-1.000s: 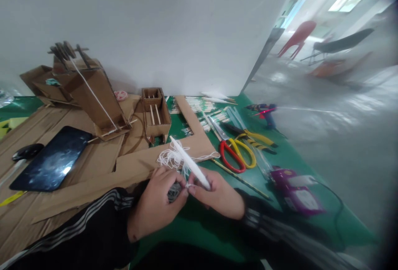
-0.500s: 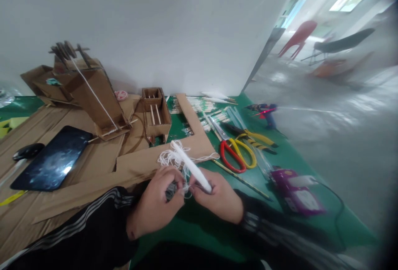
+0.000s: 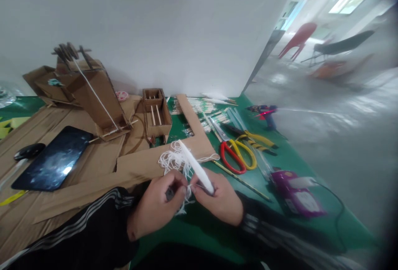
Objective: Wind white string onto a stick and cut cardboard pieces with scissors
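Left hand (image 3: 157, 203) and right hand (image 3: 219, 199) meet at white string (image 3: 171, 160)

Left fingertips pinch a strand close in front of the right hand, which grips a white tapered rod (image 3: 196, 167). The string lies tangled just beyond both hands, over an L-shaped cardboard piece (image 3: 137, 163). Beyond the right hand, I see red-and-yellow-handled scissors (image 3: 232, 158); left of the left hand, a black tablet (image 3: 52, 158).

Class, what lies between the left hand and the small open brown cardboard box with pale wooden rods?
In the head view, a flat brown cardboard strip bearing tangled thin white string lies between the left hand and the box.
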`<state>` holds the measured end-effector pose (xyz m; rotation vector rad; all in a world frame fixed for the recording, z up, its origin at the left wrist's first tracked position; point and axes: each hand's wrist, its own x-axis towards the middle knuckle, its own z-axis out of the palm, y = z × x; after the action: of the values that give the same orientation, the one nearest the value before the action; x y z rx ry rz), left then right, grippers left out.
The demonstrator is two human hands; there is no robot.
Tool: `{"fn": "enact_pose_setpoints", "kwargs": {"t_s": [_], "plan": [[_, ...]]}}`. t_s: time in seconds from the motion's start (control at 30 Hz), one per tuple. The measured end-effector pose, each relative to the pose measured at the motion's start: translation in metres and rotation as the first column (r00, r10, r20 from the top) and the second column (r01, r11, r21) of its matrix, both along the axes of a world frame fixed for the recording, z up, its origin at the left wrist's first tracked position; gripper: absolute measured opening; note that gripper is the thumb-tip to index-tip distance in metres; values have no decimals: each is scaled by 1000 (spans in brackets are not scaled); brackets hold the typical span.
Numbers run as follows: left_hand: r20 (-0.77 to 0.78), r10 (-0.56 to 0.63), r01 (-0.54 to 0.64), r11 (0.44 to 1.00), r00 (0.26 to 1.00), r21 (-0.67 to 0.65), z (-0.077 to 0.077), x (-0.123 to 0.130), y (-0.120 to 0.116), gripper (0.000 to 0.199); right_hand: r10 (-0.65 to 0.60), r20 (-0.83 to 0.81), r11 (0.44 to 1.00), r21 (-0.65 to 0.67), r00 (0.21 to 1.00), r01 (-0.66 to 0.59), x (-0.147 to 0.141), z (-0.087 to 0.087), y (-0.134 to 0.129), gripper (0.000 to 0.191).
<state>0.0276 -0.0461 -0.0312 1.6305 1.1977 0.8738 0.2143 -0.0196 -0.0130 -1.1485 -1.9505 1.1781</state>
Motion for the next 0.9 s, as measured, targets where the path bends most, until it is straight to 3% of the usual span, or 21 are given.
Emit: {"fn": "enact_pose_setpoints", "kwargs": {"t_s": [0.2,0.5,0.6,0.77,0.9], "plan": [[-17,51,-51,998,999,28,1,-1,-1,5,26,-48,992,-125,999,-31,0,-1,1,11],[-99,31,-17,990,995,142,12,-2,0,7,33,-79,988,-150,996,-44,0,2,2,14],[-89,20,-12,996,996,89,12,-2,-1,5,29,-38,990,-140,999,-34,1,1,2,12],[-43,38,-38,999,998,1,8,-1,0,7,31,59,999,-14,998,-30,1,-3,1,7],[-17,40,-41,999,999,-26,5,0,1,3,22,52,999,-34,998,-21,0,-4,0,7]]}}
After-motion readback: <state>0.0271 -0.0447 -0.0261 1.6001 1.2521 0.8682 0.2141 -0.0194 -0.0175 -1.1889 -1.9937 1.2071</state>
